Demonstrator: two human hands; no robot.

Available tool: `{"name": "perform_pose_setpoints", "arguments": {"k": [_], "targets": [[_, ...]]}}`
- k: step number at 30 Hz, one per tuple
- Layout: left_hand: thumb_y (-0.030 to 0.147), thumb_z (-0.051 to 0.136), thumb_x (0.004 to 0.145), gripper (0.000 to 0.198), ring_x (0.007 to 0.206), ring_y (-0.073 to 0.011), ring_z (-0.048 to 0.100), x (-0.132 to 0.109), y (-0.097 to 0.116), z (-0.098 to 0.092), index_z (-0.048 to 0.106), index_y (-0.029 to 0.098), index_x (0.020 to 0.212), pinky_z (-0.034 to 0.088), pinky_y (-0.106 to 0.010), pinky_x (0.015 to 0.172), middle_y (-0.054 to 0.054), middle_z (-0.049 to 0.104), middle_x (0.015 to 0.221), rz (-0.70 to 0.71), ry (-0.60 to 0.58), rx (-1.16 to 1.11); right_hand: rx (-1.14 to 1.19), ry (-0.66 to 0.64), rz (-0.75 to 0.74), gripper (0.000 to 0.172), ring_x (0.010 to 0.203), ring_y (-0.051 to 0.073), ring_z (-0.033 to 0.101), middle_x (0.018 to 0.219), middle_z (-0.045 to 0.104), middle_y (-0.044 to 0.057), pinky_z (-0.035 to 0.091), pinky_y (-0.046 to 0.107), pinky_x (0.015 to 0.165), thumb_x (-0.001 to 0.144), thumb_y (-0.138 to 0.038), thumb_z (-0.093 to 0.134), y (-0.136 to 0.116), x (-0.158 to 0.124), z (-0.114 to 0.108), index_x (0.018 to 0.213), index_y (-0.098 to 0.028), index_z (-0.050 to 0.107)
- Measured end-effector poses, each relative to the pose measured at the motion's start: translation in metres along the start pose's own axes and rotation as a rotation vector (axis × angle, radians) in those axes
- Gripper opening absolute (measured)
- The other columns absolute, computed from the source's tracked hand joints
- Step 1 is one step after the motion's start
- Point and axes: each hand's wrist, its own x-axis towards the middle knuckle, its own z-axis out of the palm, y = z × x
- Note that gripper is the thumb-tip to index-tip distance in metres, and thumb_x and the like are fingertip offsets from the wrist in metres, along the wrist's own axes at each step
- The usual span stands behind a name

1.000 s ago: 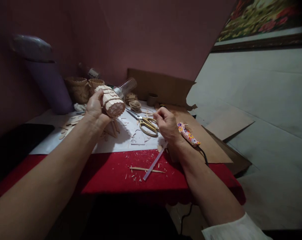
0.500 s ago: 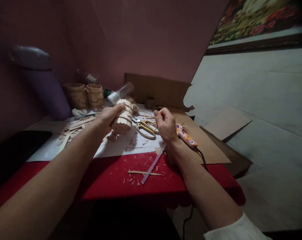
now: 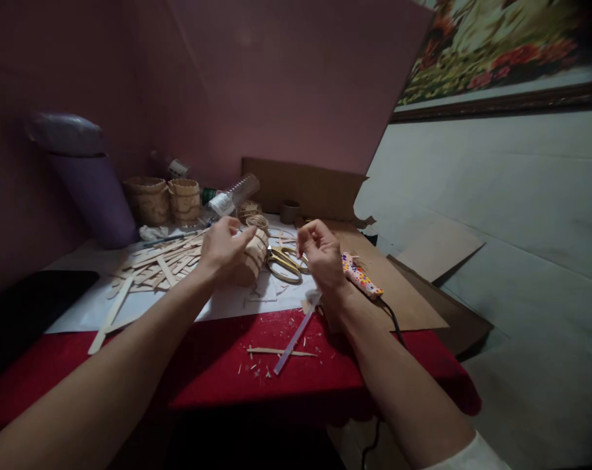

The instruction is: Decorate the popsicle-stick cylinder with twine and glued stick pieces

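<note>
My left hand [image 3: 222, 248] is wrapped round a small cylinder made of flat wooden sticks [image 3: 250, 256], which lies low over the white sheet [image 3: 80, 307]. Just right of it, my right hand [image 3: 319, 254] hovers with its fingers curled in a pinch; what they hold, if anything, is too small to see. Gold-handled scissors [image 3: 283, 261] lie between the two hands. A floral-patterned glue gun [image 3: 358, 275] rests beside my right wrist, its clear glue stick [image 3: 296, 336] pointing down over the red cloth [image 3: 217, 365].
Loose wooden sticks [image 3: 158, 261] litter the sheet at left. Two finished stick baskets [image 3: 168, 199], a purple bin [image 3: 87, 183], a plastic bottle [image 3: 230, 196] and twine balls [image 3: 250, 212] stand at the back. Cardboard [image 3: 398, 294] covers the right side. A dark object [image 3: 26, 300] lies far left.
My left hand has lowered the stick cylinder from up near the baskets down to the sheet beside the scissors. My right hand has stayed almost in place.
</note>
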Motion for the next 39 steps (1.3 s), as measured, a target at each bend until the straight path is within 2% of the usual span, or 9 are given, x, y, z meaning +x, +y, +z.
{"name": "perform_pose_setpoints", "arguments": {"k": [1, 2, 3, 5, 8, 13, 21, 32, 39], "targets": [[0.018, 0.082, 0.061, 0.017, 0.058, -0.012, 0.051, -0.002, 0.004, 0.001, 0.067, 0.017, 0.068, 0.033, -0.019, 0.052, 0.001, 0.06, 0.061, 0.152, 0.034, 0.071, -0.103, -0.02, -0.063, 0.02, 0.064, 0.014, 0.05, 0.069, 0.048, -0.002, 0.046, 0.026, 0.063, 0.095, -0.032, 0.047, -0.002, -0.003, 0.001, 0.076, -0.024, 0.046], [0.021, 0.078, 0.065, 0.011, 0.06, -0.012, 0.052, -0.006, 0.008, 0.003, 0.068, 0.017, 0.068, 0.035, -0.02, 0.054, 0.0, 0.061, 0.063, 0.247, -0.007, 0.116, -0.196, -0.054, -0.142, 0.016, 0.073, 0.015, 0.054, 0.076, 0.053, 0.001, 0.048, 0.028, 0.071, 0.094, -0.027, 0.049, -0.005, -0.006, 0.002, 0.079, -0.023, 0.053], [0.024, 0.074, 0.07, 0.009, 0.057, -0.0116, 0.051, -0.009, 0.013, 0.004, 0.069, 0.017, 0.067, 0.035, -0.02, 0.053, -0.001, 0.062, 0.063, 0.263, -0.091, 0.109, -0.271, -0.103, -0.225, 0.014, 0.081, 0.016, 0.056, 0.083, 0.057, 0.003, 0.048, 0.03, 0.077, 0.094, -0.023, 0.048, -0.007, -0.008, 0.002, 0.084, -0.022, 0.059], [0.033, 0.067, 0.076, 0.02, 0.046, -0.0098, 0.043, -0.017, 0.021, 0.006, 0.069, 0.015, 0.066, 0.03, -0.022, 0.046, -0.002, 0.059, 0.056, 0.176, -0.32, 0.062, -0.404, -0.172, -0.345, 0.022, 0.09, 0.018, 0.057, 0.093, 0.058, 0.006, 0.048, 0.031, 0.082, 0.094, -0.018, 0.046, -0.009, -0.012, 0.002, 0.098, -0.022, 0.067], [0.032, 0.066, 0.075, 0.022, 0.04, -0.008, 0.038, -0.023, 0.028, 0.007, 0.068, 0.015, 0.063, 0.024, -0.022, 0.041, 0.0, 0.051, 0.047, 0.12, -0.442, 0.041, -0.608, -0.146, -0.424, 0.031, 0.088, 0.019, 0.054, 0.095, 0.057, 0.007, 0.048, 0.031, 0.077, 0.096, -0.018, 0.044, -0.006, -0.013, -0.001, 0.11, -0.026, 0.071], [0.023, 0.065, 0.072, 0.01, 0.036, -0.0076, 0.041, -0.02, 0.028, 0.005, 0.066, 0.014, 0.068, 0.024, -0.02, 0.035, -0.002, 0.058, 0.053, 0.055, -0.461, 0.013, -0.8, -0.046, -0.578, 0.03, 0.092, 0.018, 0.054, 0.101, 0.059, 0.008, 0.049, 0.03, 0.077, 0.098, -0.022, 0.049, 0.002, -0.012, -0.002, 0.116, -0.03, 0.072], [0.023, 0.066, 0.074, 0.017, 0.037, -0.006, 0.041, -0.017, 0.031, -0.003, 0.064, 0.011, 0.062, 0.027, -0.017, 0.035, -0.001, 0.054, 0.047, 0.012, -0.569, 0.08, -1.013, 0.064, -0.8, 0.031, 0.099, 0.021, 0.053, 0.103, 0.063, 0.009, 0.051, 0.03, 0.076, 0.093, -0.013, 0.058, -0.003, -0.013, 0.0, 0.115, -0.029, 0.072], [0.021, 0.074, 0.067, 0.011, 0.045, -0.0121, 0.059, -0.006, 0.039, -0.019, 0.073, 0.011, 0.065, 0.046, -0.022, 0.044, -0.007, 0.067, 0.057, -0.062, -0.665, 0.081, -1.032, 0.034, -0.847, 0.031, 0.104, 0.022, 0.051, 0.104, 0.063, 0.008, 0.049, 0.033, 0.082, 0.094, -0.016, 0.057, -0.006, -0.015, -0.001, 0.117, -0.033, 0.07], [0.013, 0.071, 0.06, 0.002, 0.041, -0.0145, 0.06, -0.012, 0.042, -0.016, 0.069, 0.011, 0.059, 0.048, -0.023, 0.041, -0.007, 0.066, 0.052, -0.081, -0.583, 0.001, -1.014, 0.071, -0.87, 0.031, 0.103, 0.023, 0.051, 0.104, 0.064, 0.007, 0.045, 0.037, 0.082, 0.093, -0.018, 0.06, -0.008, -0.014, -0.002, 0.115, -0.036, 0.071]]}}
